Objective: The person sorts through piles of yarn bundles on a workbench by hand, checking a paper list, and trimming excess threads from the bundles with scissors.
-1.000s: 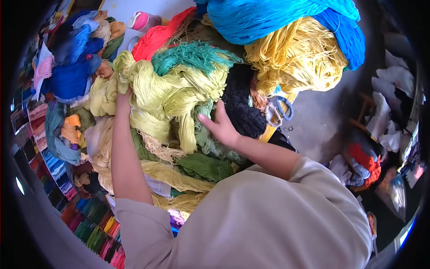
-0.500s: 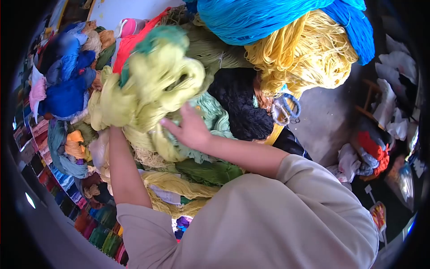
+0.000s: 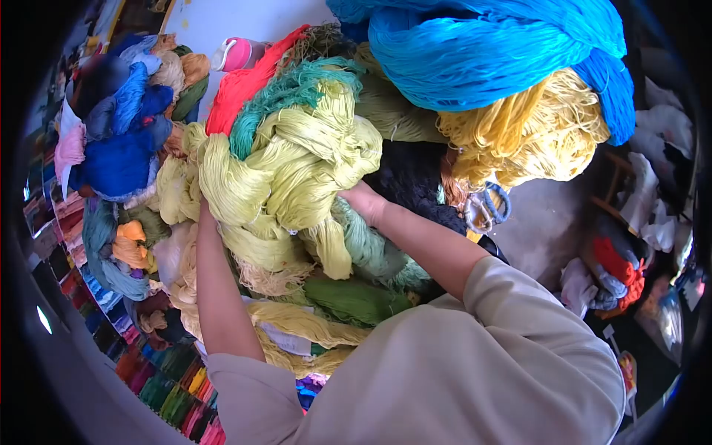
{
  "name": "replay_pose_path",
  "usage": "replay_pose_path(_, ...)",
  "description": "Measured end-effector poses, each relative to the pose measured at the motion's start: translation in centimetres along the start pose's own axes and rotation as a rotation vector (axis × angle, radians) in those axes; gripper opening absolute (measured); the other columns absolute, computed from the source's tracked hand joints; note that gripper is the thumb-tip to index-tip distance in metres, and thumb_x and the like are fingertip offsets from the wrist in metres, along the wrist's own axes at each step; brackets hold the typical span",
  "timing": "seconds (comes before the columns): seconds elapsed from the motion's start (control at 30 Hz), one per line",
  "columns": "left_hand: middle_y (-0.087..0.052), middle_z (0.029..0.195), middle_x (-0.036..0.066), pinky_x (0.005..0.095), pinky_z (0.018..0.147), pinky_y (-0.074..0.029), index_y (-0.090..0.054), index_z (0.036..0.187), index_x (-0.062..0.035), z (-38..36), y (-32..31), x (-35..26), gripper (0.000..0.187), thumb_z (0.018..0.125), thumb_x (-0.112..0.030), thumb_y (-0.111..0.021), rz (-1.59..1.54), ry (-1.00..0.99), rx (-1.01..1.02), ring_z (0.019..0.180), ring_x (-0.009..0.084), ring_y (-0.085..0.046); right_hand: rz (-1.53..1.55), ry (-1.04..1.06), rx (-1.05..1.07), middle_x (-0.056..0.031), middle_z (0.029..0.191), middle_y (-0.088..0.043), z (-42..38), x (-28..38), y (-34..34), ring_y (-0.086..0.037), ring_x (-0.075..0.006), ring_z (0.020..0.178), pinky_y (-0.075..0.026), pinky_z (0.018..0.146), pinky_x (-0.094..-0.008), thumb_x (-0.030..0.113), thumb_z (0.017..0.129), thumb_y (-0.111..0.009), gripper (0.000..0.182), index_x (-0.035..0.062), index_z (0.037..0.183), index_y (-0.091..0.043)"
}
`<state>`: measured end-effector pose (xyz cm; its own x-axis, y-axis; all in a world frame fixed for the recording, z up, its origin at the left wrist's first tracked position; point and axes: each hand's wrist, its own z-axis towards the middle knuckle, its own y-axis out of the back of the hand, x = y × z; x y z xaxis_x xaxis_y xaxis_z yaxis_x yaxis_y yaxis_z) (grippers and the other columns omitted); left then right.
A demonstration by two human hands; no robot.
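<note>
A big bundle of pale yellow-green yarn hanks (image 3: 297, 163) lies heaped in front of me on other yarn. My right hand (image 3: 361, 202) reaches in under its right edge, the back of the hand showing and the fingers hidden. On the left, my forearm (image 3: 222, 289) runs up to the bundle, and the yarn covers my left hand. Teal yarn (image 3: 256, 122) lies along the bundle's upper left side. Pale sea-green yarn (image 3: 367, 241) hangs just below my right wrist. A dark green hank (image 3: 356, 299) and a yellow hank (image 3: 308, 322) lie nearer to me.
Bright blue yarn (image 3: 497, 55) sits on golden yarn (image 3: 534, 133) at upper right. Black yarn (image 3: 415, 182) lies right of the bundle. Red yarn (image 3: 248, 85) and a pink-and-white roll (image 3: 237, 55) are behind. Blue yarn (image 3: 119, 163) piles up left; plastic bags (image 3: 645, 185) lie far right.
The yellow-green bundle, blurred before, now lies sharper and further right. My right hand has gone from its surface, thumb out, to under its right edge. The whole view has shifted slightly.
</note>
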<state>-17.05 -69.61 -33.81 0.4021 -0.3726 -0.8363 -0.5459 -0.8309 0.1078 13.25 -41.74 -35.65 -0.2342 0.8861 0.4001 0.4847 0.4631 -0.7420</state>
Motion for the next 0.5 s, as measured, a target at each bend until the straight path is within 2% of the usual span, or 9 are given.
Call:
replay_pose_path(0.03,-0.044,0.151,0.011,0.0396,0.113,-0.035,-0.034,0.152,-0.0046,-0.1,0.4,-0.2,0.062,0.101,-0.033,-0.055,-0.016,0.004,-0.001,0.135,0.0272,-0.046,0.072,-0.023,-0.072,-0.0118,0.131,-0.061,0.4,0.1,-0.1,-0.061,-0.0211,0.113,-0.050,0.096,-0.0347,0.020,0.090,-0.072,0.057,-0.0005,0.139,-0.051)
replay_pose_path(0.07,-0.044,0.151,0.011,0.0397,0.113,-0.035,-0.034,0.152,-0.0047,-0.2,-0.1,-0.1,0.062,0.101,-0.033,-0.055,-0.031,0.007,-0.002,0.135,0.0272,-0.046,0.073,-0.020,-0.068,-0.0118,0.131,-0.061,0.8,0.2,-0.2,-0.061,-0.0211,0.113,-0.050,0.096,-0.0347,0.020,0.090,-0.072,0.057,-0.0005,0.139,-0.051)
replay_pose_path(0.27,-0.044,0.151,0.011,0.0405,0.113,-0.035,-0.034,0.152,-0.0053,-6.3,-2.7,0.1,0.061,0.101,-0.034,-0.053,-0.129,0.004,-0.028,0.135,0.0275,-0.046,-0.216,0.293,0.111,-0.0116,0.129,-0.062,3.5,2.0,-0.3,-0.061,-0.0225,0.112,-0.050,0.095,-0.0353,0.025,0.088,-0.071,0.054,0.0018,0.135,-0.055)
replay_pose_path(0.37,-0.044,0.151,0.011,0.0408,0.113,-0.035,-0.034,0.152,-0.0056,-11.9,-4.2,1.2,0.061,0.101,-0.034,-0.053,-0.197,-0.017,-0.031,0.135,0.0277,-0.046,-0.381,0.465,0.201,-0.0116,0.128,-0.063,0.2,1.2,0.6,-0.062,-0.0232,0.111,-0.050,0.094,-0.0357,0.027,0.088,-0.071,0.053,0.0029,0.133,-0.057)
replay_pose_path(0.5,-0.044,0.151,0.011,0.0413,0.113,-0.035,-0.034,0.152,-0.0060,-14.9,-4.2,0.6,0.060,0.102,-0.035,-0.052,-0.296,-0.057,-0.053,0.135,0.0279,-0.046,-0.605,0.691,0.349,-0.0115,0.127,-0.064,-4.0,-0.8,0.7,-0.062,-0.0241,0.110,-0.050,0.094,-0.0361,0.030,0.087,-0.071,0.051,0.0044,0.130,-0.059)
